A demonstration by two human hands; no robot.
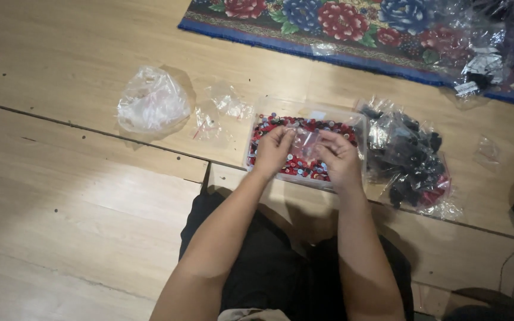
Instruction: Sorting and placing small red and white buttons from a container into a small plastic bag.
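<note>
Nearest are the person's black-clad legs (269, 261) on the wooden floor (78, 196). Both arms reach out from there. The left hand (273, 150) and the right hand (339, 157) meet over a clear plastic box (304, 144) that sits on the floor just past the knees. Each hand's grip is pressed together, pinching one small clear bag (306, 142) between them, the left on its left edge and the right on its right edge. The bag hangs just above the box. The box is full of tiny red, blue and white round pieces (266, 123); the hands cover many of them.

Right of the box, touching it, lies a crinkly clear bag of black pieces (408, 157) with some red at its near end. Left of the box lie a few flat, small clear baggies (224, 107). Further left sits a puffy, knotted whitish plastic bag (150, 101).

Far away lies a rug with red and blue flowers (340, 21) and a blue edge. On its right side rests another shiny clear bag (477, 53) with a small white label.
</note>
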